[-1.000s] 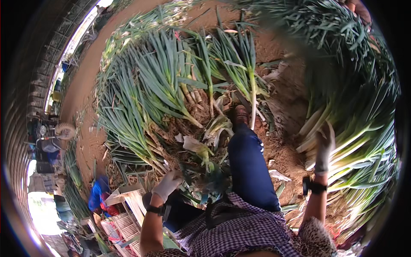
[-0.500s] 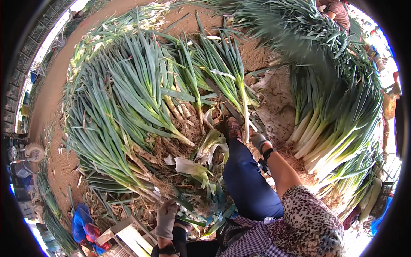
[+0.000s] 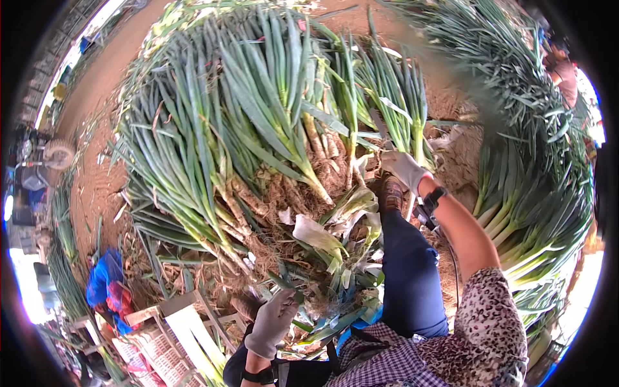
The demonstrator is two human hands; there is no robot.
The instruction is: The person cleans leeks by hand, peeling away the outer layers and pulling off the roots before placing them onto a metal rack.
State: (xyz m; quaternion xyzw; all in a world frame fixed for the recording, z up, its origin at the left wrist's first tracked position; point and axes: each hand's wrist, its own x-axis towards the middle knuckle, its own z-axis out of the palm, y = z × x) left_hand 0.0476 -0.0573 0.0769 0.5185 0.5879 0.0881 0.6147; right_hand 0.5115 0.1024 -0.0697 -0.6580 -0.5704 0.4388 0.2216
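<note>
My left hand [image 3: 272,324], in a pale work glove, is near the lower edge with its fingers curled in. A strip of green leaf shows just past its fingertips; I cannot tell whether the hand holds anything. Ahead of it lies a big heap of leeks [image 3: 200,135], roots toward me. My right hand [image 3: 401,168], also gloved, reaches over my shoe [image 3: 391,193], fingers closed together, at the lower end of a long, dark, flat strip [image 3: 379,126] like a blade. What it grips is hidden. A few leeks [image 3: 401,97] lie just beyond this hand.
Cleaner leeks with white stalks [image 3: 522,213] are stacked at the right. Stripped pale leaves [image 3: 317,235] lie between my legs. A wooden crate [image 3: 169,322] and a blue bag [image 3: 104,277] are at the lower left. Another person [image 3: 562,74] sits at the far right.
My right hand has moved forward, from beside the leek's white base to over the dark strip. My left hand has shifted slightly right in the picture. The view has swung, moving the heap rightward and up.
</note>
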